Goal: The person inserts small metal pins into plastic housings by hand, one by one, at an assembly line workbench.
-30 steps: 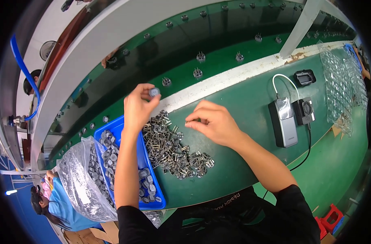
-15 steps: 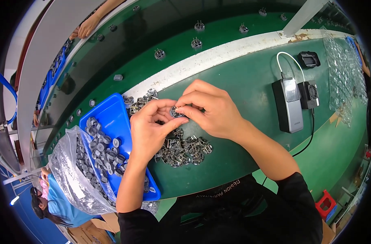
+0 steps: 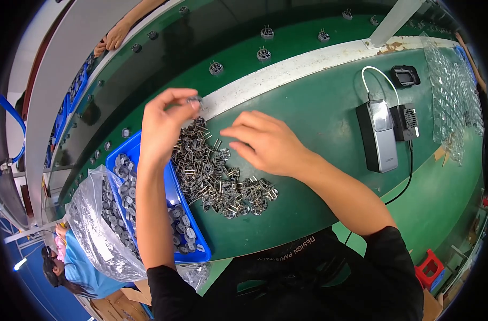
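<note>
My left hand (image 3: pixel 162 120) is raised at the edge of the white rail, its thumb and fingers closed on a small round grey part (image 3: pixel 194 100). The part is slightly blurred, so I cannot make out its pins. My right hand (image 3: pixel 262 143) hovers over the green table with fingers apart and nothing in them. Between and below the hands lies a pile of small parts with metal pins (image 3: pixel 217 176). Beneath my left forearm is a blue tray (image 3: pixel 170 195) holding grey round caps (image 3: pixel 186 227).
Beyond the white rail (image 3: pixel 302 59), pinned parts such as this one (image 3: pixel 263 54) stand spaced along a green belt. A clear plastic bag (image 3: pixel 91 214) of caps lies over the tray. At right are a power bank (image 3: pixel 382 136) with cables and bubble wrap (image 3: pixel 450 91). A co-worker's hands (image 3: pixel 114 37) are across the belt.
My hands have separated. The left moved up and left to the rail with the grey part, while the right let go and opened. More of the pinned pile now shows.
</note>
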The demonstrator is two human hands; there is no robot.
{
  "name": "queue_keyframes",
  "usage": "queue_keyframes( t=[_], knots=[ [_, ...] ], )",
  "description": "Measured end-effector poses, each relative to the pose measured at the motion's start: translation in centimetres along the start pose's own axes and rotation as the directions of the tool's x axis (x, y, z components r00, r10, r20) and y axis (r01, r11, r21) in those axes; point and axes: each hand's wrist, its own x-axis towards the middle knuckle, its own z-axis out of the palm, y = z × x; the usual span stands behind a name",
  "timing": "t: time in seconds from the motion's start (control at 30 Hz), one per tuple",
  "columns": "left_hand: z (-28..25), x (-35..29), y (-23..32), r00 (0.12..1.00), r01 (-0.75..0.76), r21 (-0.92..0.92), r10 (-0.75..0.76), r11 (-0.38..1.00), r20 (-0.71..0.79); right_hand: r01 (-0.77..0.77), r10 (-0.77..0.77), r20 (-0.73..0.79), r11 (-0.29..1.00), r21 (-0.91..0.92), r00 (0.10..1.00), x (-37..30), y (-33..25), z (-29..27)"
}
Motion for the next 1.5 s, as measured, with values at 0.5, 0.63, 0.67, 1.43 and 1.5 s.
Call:
queue_keyframes(
  t=[0.5,0.63,0.67,1.43,1.5],
  knots=[
    [-3.0,5.2,-2.9,0.963,-0.050,0.479,0.170,0.877,-0.211,0.049,-0.033,0.077,0.975,-0.218,0.996,0.0,-0.1,0.3],
    [-5.5,4.8,-3.4,0.949,-0.057,0.698,0.256,0.714,-0.184,0.040,-0.010,0.111,0.963,-0.267,0.994,-0.1,0.7,-0.2],
    [-5.7,4.6,-3.7,0.974,-0.078,0.722,0.206,0.687,-0.092,0.043,-0.014,0.107,0.963,-0.268,0.994,-0.1,0.7,-0.2],
    [2.3,-8.1,-0.1,0.970,-0.235,0.170,0.242,0.957,-0.020,-0.451,0.403,0.249,0.556,0.698,0.881,0.7,-3.0,-0.9],
    [2.5,-8.5,0.4,0.978,-0.206,0.107,0.202,0.973,0.044,-0.461,0.428,0.237,0.557,0.690,0.872,0.4,-2.6,-0.8]
  ],
)
